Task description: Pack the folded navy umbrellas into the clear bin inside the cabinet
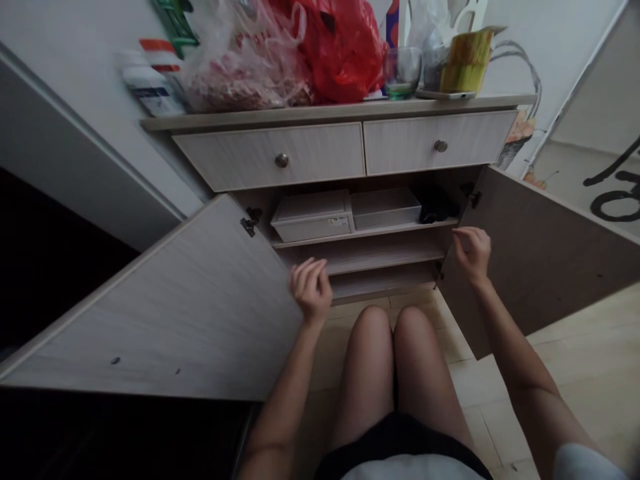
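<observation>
My left hand [311, 290] hovers in front of the cabinet's lower shelves, near the open left door [200, 307]. Its fingers are loosely bent, somewhat apart, and nothing shows in them. Beside the hinge side of the open right door [540, 260] is my right hand [473, 253], fingers curved to the left with the thumb apart, holding nothing visible. Between the doors, the top shelf holds a white lidded box [313, 217], a translucent bin [385, 208] and a dark item [435, 203] I cannot make out. Below it, the middle shelf [385, 253] shows bare wood.
Two drawers with round knobs, the left drawer [320, 157] and right drawer [415, 147], sit above. On the countertop [300, 117] stand white bottles [153, 90], a clear plastic bag [240, 73], a red bag [345, 53], a glass [401, 73] and a yellow container [465, 60].
</observation>
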Tool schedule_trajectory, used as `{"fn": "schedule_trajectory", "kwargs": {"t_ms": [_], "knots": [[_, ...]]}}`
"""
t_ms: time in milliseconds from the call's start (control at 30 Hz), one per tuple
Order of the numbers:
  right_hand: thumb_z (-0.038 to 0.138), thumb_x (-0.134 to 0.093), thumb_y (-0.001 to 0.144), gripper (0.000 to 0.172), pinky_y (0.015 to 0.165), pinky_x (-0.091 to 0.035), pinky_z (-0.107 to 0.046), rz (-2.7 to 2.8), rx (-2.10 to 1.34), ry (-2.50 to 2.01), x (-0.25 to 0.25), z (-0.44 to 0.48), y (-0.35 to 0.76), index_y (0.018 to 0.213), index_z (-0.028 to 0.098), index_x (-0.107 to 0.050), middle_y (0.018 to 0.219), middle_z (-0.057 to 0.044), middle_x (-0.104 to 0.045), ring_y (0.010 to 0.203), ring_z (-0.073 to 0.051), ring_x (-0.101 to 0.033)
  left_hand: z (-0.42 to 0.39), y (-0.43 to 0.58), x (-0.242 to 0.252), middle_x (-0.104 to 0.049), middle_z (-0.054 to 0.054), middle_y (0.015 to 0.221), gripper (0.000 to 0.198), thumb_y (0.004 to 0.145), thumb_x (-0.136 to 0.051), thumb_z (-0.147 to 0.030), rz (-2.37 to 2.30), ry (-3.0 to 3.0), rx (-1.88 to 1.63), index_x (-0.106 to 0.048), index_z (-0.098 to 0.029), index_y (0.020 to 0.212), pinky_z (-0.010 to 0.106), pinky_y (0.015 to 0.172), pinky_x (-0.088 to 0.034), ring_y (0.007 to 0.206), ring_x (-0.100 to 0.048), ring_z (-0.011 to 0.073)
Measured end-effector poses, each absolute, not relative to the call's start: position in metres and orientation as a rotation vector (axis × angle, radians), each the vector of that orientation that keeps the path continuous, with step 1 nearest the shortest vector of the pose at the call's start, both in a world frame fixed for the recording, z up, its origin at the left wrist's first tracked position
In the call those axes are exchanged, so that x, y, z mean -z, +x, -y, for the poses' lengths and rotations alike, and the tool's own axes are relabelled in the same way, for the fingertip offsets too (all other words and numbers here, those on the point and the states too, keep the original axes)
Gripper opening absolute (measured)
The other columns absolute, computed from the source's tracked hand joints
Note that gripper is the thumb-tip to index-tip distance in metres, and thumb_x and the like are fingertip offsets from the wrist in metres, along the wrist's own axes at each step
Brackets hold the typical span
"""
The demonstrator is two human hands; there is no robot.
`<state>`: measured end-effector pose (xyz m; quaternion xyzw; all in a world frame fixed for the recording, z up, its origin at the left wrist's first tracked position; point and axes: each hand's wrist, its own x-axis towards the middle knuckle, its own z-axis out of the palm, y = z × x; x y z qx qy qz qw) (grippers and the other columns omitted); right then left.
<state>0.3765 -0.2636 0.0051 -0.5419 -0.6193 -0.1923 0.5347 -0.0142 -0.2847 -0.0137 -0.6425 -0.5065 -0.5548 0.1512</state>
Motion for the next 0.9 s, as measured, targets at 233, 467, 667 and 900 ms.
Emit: {"fn": "schedule_trajectory", "kwargs": {"t_ms": [233, 467, 667, 900], "knots": [[0.026, -0.045, 0.099, 0.031, 0.083, -0.039, -0.038, 1.839, 0.379, -1.654, -0.021, 0.145, 0.349, 0.108, 0.018, -0.073, 0.111, -0.014, -0.069, 0.102, -0.028, -0.057, 0.145, 0.043, -0.038, -0.073, 0.016, 0.113, 0.028, 0.098, -0.049, -0.025, 1.467, -2.398, 0.806, -0.072, -0.016, 0.112, 0.048, 0.111, -0.032, 0.112, -0.062, 0.0280], [0.021, -0.043, 0.099, 0.036, 0.090, -0.037, -0.042, 2.069, 0.411, -1.975, -0.030, 0.092, 0.349, 0.119, 0.015, -0.072, 0.129, -0.018, -0.063, 0.114, -0.032, -0.053, 0.074, 0.055, -0.044, -0.072, 0.018, 0.106, 0.030, 0.091, -0.047, -0.007, 1.436, -2.492, 0.432, -0.076, -0.014, 0.095, 0.048, 0.112, -0.028, 0.118, -0.057, 0.0295], [0.018, -0.037, 0.100, 0.040, 0.090, -0.037, -0.042, 2.098, 0.429, -2.006, -0.027, 0.078, 0.353, 0.115, 0.017, -0.074, 0.125, -0.017, -0.063, 0.112, -0.030, -0.054, 0.055, 0.053, -0.033, -0.073, 0.016, 0.091, 0.034, 0.088, -0.046, -0.006, 1.395, -2.471, 0.412, -0.078, -0.016, 0.082, 0.055, 0.114, -0.023, 0.119, -0.054, 0.0310], [0.025, -0.042, 0.101, 0.035, 0.090, -0.037, -0.043, 2.078, 0.495, -1.908, -0.027, 0.101, 0.366, 0.113, 0.019, -0.075, 0.127, -0.015, -0.062, 0.111, -0.030, -0.052, 0.069, 0.049, -0.038, -0.072, 0.018, 0.096, 0.033, 0.091, -0.044, -0.010, 1.387, -2.491, 0.483, -0.077, -0.014, 0.087, 0.057, 0.111, -0.026, 0.118, -0.055, 0.0318]]}}
